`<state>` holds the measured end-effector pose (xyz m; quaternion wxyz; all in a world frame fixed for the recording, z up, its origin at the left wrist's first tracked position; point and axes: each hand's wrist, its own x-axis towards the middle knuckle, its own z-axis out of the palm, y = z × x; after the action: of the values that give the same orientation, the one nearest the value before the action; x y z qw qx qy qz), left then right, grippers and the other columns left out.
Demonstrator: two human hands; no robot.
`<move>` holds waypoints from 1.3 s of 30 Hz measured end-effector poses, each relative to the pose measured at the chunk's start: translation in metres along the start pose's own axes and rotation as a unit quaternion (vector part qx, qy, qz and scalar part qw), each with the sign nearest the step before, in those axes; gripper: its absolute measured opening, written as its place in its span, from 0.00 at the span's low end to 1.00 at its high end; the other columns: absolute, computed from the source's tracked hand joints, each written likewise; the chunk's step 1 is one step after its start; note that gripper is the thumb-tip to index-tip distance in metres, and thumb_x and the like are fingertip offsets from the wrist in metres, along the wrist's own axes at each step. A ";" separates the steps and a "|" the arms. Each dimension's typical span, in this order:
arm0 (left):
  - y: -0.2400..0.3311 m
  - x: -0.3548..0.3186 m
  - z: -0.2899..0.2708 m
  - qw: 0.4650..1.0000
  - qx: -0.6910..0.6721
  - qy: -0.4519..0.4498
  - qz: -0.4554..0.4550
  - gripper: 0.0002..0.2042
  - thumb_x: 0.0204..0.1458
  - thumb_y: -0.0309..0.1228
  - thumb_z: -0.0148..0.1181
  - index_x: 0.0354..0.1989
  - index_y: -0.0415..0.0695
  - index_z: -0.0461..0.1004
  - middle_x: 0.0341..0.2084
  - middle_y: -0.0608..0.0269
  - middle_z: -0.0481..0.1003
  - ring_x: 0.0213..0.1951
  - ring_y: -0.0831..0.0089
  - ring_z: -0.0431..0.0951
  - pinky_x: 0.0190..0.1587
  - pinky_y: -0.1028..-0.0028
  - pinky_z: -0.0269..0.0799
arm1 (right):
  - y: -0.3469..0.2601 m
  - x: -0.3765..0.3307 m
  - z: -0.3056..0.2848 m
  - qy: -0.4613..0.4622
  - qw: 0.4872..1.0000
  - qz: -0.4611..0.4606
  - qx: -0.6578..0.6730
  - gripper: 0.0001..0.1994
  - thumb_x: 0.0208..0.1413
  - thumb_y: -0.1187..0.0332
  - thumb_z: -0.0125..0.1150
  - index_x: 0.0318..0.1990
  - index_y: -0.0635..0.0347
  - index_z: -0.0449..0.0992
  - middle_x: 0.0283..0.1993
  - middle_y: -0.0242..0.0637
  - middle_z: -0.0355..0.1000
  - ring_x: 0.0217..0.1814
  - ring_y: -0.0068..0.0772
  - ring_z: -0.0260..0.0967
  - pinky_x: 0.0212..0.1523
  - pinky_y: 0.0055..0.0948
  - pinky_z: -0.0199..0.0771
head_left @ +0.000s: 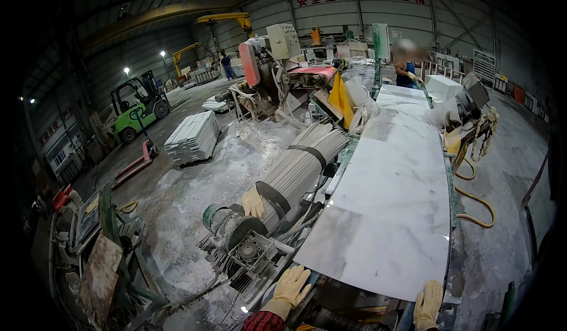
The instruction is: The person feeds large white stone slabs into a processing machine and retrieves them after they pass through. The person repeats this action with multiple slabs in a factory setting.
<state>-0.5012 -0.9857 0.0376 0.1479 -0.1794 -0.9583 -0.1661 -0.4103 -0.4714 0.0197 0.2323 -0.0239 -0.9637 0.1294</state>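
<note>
A long run of wet, white-grey polished stone slab (pixel 390 183) lies flat along the machine bed before me, reaching toward the far end. My left hand (pixel 289 288), in a cream rubber glove with a red-and-black checked sleeve, lies with fingers extended by the slab's near left corner. By the near right corner is my right hand (pixel 428 304), gloved alike, its fingers straight and pointing forward. Neither hand grips anything; whether the fingertips touch the stone I cannot tell. Below the slab's near edge, rollers and part of the frame show between my hands.
Left of the bed sit a motor (pixel 227 224) with a loose glove (pixel 253 202) and a bundle of long strips (pixel 307 154). Stacked slabs (pixel 192 136), a pallet jack (pixel 134 164) and a green forklift (pixel 139 109) stand farther left. A co-worker (pixel 404 68) stands by the far end; a yellow hose (pixel 481 204) lies right.
</note>
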 end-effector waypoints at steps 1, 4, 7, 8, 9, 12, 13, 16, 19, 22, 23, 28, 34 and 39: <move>0.000 0.000 0.000 1.000 0.002 0.006 0.003 0.25 0.67 0.45 0.61 0.68 0.45 0.73 0.68 0.42 0.73 0.70 0.42 0.71 0.75 0.49 0.62 | -0.003 0.003 -0.004 -0.023 1.000 0.010 -0.011 0.25 0.68 0.69 0.58 0.70 0.69 0.72 0.74 0.65 0.68 0.79 0.68 0.61 0.81 0.63 0.55; 0.001 -0.001 -0.001 1.000 0.004 0.012 0.008 0.25 0.67 0.45 0.62 0.67 0.45 0.74 0.67 0.43 0.74 0.68 0.43 0.72 0.75 0.50 0.62 | -0.004 0.005 -0.007 -0.043 0.999 0.019 -0.024 0.25 0.71 0.66 0.56 0.72 0.66 0.72 0.76 0.63 0.67 0.80 0.66 0.60 0.83 0.60 0.53; 0.003 0.000 -0.004 1.000 -0.004 -0.008 -0.003 0.25 0.69 0.45 0.60 0.69 0.45 0.73 0.69 0.41 0.72 0.71 0.42 0.70 0.76 0.49 0.60 | 0.002 -0.002 -0.001 -0.017 1.000 0.008 -0.015 0.25 0.68 0.68 0.59 0.69 0.69 0.73 0.73 0.65 0.69 0.78 0.70 0.62 0.81 0.61 0.56; 0.004 -0.001 -0.005 1.000 -0.007 -0.019 -0.011 0.25 0.70 0.45 0.59 0.70 0.45 0.72 0.71 0.40 0.71 0.72 0.41 0.69 0.77 0.49 0.59 | 0.001 0.001 -0.003 -0.041 0.999 0.021 -0.026 0.25 0.72 0.64 0.56 0.71 0.68 0.72 0.76 0.64 0.67 0.80 0.68 0.59 0.82 0.56 0.55; 0.003 -0.002 -0.004 1.000 -0.006 -0.019 -0.012 0.25 0.70 0.45 0.59 0.70 0.45 0.72 0.71 0.41 0.71 0.72 0.41 0.69 0.77 0.49 0.59 | -0.001 0.002 -0.005 -0.066 0.997 0.035 -0.037 0.26 0.75 0.60 0.54 0.73 0.66 0.72 0.78 0.62 0.65 0.83 0.65 0.57 0.84 0.52 0.53; 0.001 -0.004 -0.003 1.000 -0.009 -0.020 -0.015 0.25 0.70 0.45 0.59 0.70 0.45 0.72 0.71 0.41 0.71 0.73 0.41 0.69 0.77 0.48 0.59 | -0.004 0.002 -0.008 -0.063 0.997 0.029 -0.037 0.25 0.76 0.60 0.53 0.73 0.66 0.72 0.79 0.61 0.65 0.83 0.64 0.57 0.84 0.53 0.53; 0.002 -0.004 -0.005 1.000 -0.012 -0.022 -0.016 0.25 0.70 0.45 0.59 0.70 0.45 0.72 0.71 0.41 0.71 0.73 0.41 0.68 0.77 0.48 0.59 | -0.004 0.002 -0.008 -0.063 0.997 0.029 -0.037 0.25 0.76 0.60 0.53 0.73 0.66 0.72 0.78 0.61 0.65 0.83 0.65 0.57 0.84 0.53 0.53; 0.002 -0.006 -0.004 1.000 -0.015 -0.018 -0.016 0.25 0.70 0.45 0.59 0.70 0.45 0.72 0.71 0.41 0.71 0.72 0.41 0.69 0.77 0.47 0.59 | -0.005 0.001 -0.010 -0.065 0.997 0.030 -0.034 0.25 0.76 0.60 0.53 0.72 0.66 0.73 0.78 0.62 0.65 0.83 0.65 0.58 0.84 0.54 0.53; 0.002 -0.007 -0.005 1.000 -0.017 -0.015 -0.015 0.25 0.70 0.45 0.59 0.69 0.45 0.73 0.71 0.41 0.71 0.72 0.41 0.69 0.77 0.47 0.60 | -0.010 0.002 -0.015 -0.070 0.997 0.032 -0.031 0.25 0.76 0.60 0.53 0.72 0.67 0.73 0.77 0.62 0.66 0.82 0.66 0.59 0.84 0.54 0.54; 0.002 -0.008 -0.005 1.000 -0.019 -0.011 -0.010 0.24 0.70 0.45 0.59 0.69 0.45 0.73 0.70 0.41 0.71 0.72 0.41 0.69 0.76 0.47 0.60 | -0.012 0.000 -0.016 -0.061 0.997 0.030 -0.034 0.24 0.76 0.60 0.53 0.72 0.67 0.73 0.77 0.63 0.67 0.81 0.66 0.59 0.83 0.55 0.54; 0.001 -0.009 -0.005 1.000 -0.020 -0.009 -0.008 0.24 0.70 0.45 0.59 0.69 0.45 0.73 0.70 0.41 0.71 0.72 0.41 0.69 0.76 0.47 0.61 | -0.011 -0.001 -0.015 -0.057 0.997 0.028 -0.034 0.24 0.76 0.60 0.53 0.72 0.66 0.73 0.77 0.63 0.67 0.81 0.66 0.59 0.83 0.55 0.54; 0.000 -0.010 -0.004 1.000 -0.022 -0.007 0.000 0.25 0.69 0.45 0.59 0.69 0.45 0.73 0.70 0.41 0.72 0.71 0.41 0.70 0.76 0.48 0.61 | -0.010 -0.003 -0.014 -0.060 0.997 0.030 -0.037 0.24 0.77 0.60 0.52 0.72 0.66 0.73 0.76 0.63 0.67 0.81 0.67 0.59 0.83 0.55 0.55; 0.001 -0.013 -0.003 1.000 -0.006 -0.006 -0.002 0.24 0.68 0.44 0.61 0.68 0.45 0.73 0.69 0.43 0.73 0.70 0.43 0.70 0.75 0.47 0.62 | -0.015 -0.003 -0.021 -0.061 0.997 0.030 -0.038 0.24 0.76 0.60 0.52 0.71 0.66 0.73 0.76 0.62 0.67 0.80 0.67 0.60 0.83 0.55 0.55; 0.001 -0.015 -0.005 1.000 -0.004 -0.006 -0.005 0.25 0.68 0.45 0.60 0.68 0.45 0.73 0.69 0.44 0.72 0.71 0.43 0.70 0.75 0.47 0.61 | -0.020 -0.004 -0.025 -0.058 0.997 0.028 -0.030 0.24 0.76 0.61 0.53 0.71 0.66 0.74 0.76 0.63 0.67 0.80 0.68 0.60 0.83 0.55 0.55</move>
<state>-0.4859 -0.9908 0.0372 0.1404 -0.1761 -0.9594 -0.1698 -0.3953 -0.4854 0.0452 0.1714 -0.0497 -0.9780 0.1082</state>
